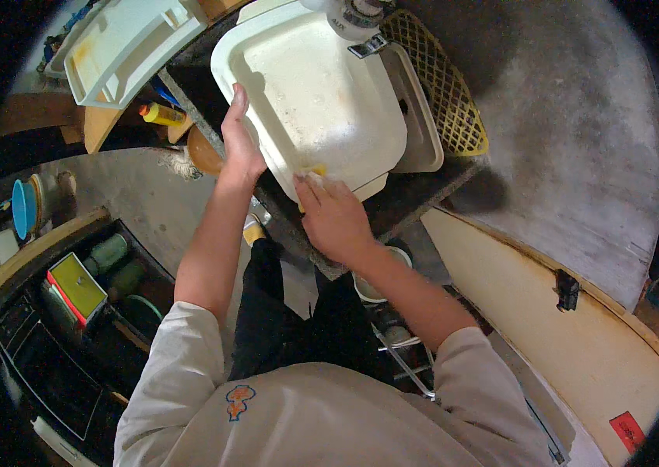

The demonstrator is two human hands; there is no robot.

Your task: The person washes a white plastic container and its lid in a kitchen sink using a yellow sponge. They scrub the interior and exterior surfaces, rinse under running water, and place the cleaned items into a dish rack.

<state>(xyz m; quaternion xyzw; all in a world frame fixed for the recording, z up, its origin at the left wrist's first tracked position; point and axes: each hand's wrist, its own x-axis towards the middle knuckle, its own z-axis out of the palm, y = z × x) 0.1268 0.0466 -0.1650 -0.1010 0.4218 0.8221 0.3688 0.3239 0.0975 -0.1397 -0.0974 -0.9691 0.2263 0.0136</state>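
A white plastic basin [318, 93] lies tilted over the dark sink-like recess before me, its inside wet with small dark specks. My left hand [240, 140] grips its left rim, thumb up along the edge. At the near corner, my right hand [334, 219] presses a piece of yellow material [319, 169], perhaps a sponge or cloth, against the basin's inside. The fingers hide most of that material. Part of a second, beige tray [431, 137] shows beneath the basin's right side.
A yellow lattice basket [452, 87] stands right of the basin, a white rounded fitting [348, 20] overhangs its far end. Left are a white plastic rack [125, 64] and a yellow bottle [165, 115]. A stone edge [446, 198] borders the recess; a pale panel [516, 280] leans at right.
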